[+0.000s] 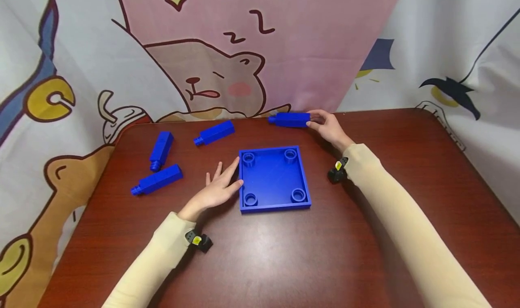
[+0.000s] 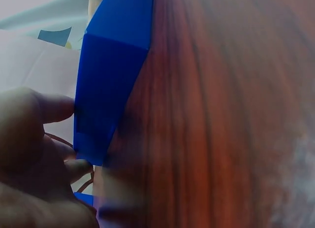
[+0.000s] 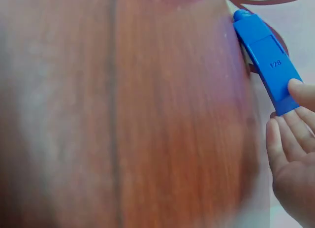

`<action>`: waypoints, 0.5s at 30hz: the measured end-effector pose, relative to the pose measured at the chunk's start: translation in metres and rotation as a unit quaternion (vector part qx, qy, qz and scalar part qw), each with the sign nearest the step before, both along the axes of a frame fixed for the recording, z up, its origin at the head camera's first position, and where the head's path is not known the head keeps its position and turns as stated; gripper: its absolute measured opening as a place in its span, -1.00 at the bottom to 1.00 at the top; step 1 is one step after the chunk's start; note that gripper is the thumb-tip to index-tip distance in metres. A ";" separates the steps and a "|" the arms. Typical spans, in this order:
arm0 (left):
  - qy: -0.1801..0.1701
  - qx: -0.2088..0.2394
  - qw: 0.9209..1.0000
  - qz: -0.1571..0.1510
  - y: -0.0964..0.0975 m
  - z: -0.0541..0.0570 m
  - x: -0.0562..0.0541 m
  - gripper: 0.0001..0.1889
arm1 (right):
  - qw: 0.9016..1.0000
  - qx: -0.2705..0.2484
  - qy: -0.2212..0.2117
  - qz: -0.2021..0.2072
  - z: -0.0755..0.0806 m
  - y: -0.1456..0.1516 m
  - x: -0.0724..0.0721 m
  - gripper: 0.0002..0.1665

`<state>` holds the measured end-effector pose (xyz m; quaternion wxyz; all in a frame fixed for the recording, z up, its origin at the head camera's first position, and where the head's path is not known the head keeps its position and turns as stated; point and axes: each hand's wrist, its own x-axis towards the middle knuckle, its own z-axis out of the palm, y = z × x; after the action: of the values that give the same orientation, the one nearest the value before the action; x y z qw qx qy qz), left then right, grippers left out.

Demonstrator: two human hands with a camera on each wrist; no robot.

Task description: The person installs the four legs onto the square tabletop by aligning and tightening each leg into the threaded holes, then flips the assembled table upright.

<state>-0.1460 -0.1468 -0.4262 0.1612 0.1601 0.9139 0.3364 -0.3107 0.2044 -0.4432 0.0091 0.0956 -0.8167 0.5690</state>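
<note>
My right hand pinches the blunt end of a blue table leg by the table's far edge. In the right wrist view the thumb lies on that leg, which is marked 128, with the other fingers at its end and underside. Its threaded tip points left. A blue square panel with raised walls and a round socket at each corner lies face up in the middle. Against its left wall rests my left hand, fingers extended and spread; the left wrist view shows fingertips at the panel's side.
Left of the panel lie more blue legs with threaded ends: one near the back, one farther left, and one below that. A printed curtain hangs right behind the brown wooden table.
</note>
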 end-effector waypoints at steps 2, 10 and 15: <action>-0.003 0.009 1.000 -0.003 -0.001 -0.001 -0.001 -0.29 | 1.000 -0.017 0.001 -0.007 0.003 0.001 0.004 -0.53; -0.020 0.046 0.999 -0.013 -0.006 -0.005 -0.002 -0.24 | 0.999 -0.032 0.029 -0.019 0.026 0.015 0.016 -0.56; -0.024 0.059 0.998 -0.004 -0.005 -0.005 -0.002 -0.21 | 0.997 -0.059 0.043 -0.021 0.040 0.018 0.025 -0.57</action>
<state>-0.1479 -0.1522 -0.4312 0.1749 0.1651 0.8877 0.3926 -0.2859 0.2226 -0.4030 0.0615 0.1019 -0.7826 0.6110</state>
